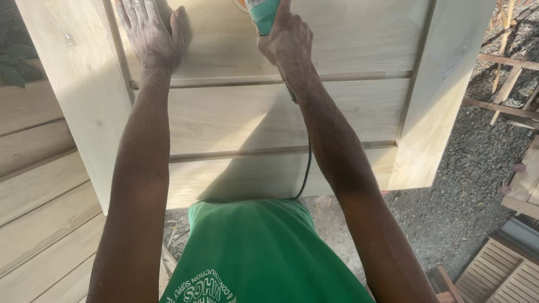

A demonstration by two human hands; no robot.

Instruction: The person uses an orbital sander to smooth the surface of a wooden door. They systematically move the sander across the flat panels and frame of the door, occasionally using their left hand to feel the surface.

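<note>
The left hand (pixel 149 31) lies flat, fingers spread wide, on the pale wooden panel (pixel 253 115) at its far left. Just to its right, the right hand (pixel 288 41) grips a teal power sander (pixel 259 8) pressed against the panel's far edge, its black cord (pixel 306 171) trailing near.

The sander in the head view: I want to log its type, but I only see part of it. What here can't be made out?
- Sander: the top frame edge cuts off its upper body and pad; the right hand covers the grip.
- Cord: partly hidden behind the right forearm; its end disappears behind the green shirt.
- Left hand: fingertips cut off by the top edge.
- Wooden panel: its top lies out of frame.
</note>
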